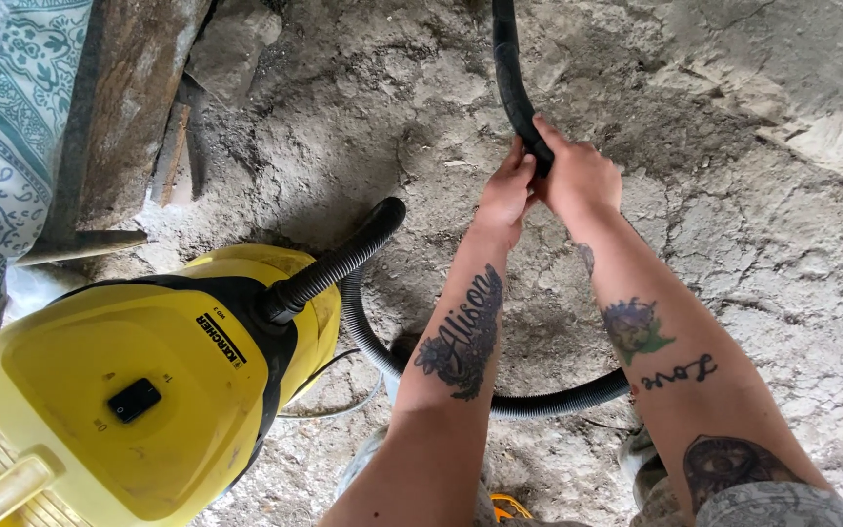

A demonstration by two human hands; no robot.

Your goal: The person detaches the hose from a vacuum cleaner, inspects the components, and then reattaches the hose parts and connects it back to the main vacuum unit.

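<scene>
Both hands — left [505, 195], right [578, 178] — clamp their fingers on the black tube [513, 83] above the yellow vacuum [139, 390].

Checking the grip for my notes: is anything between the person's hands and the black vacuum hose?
Nothing visible. The left hand and right hand both close directly on the black vacuum hose, fingers wrapped around it. Below them, the hose loops over the dusty ground back to the yellow vacuum cleaner.
</scene>
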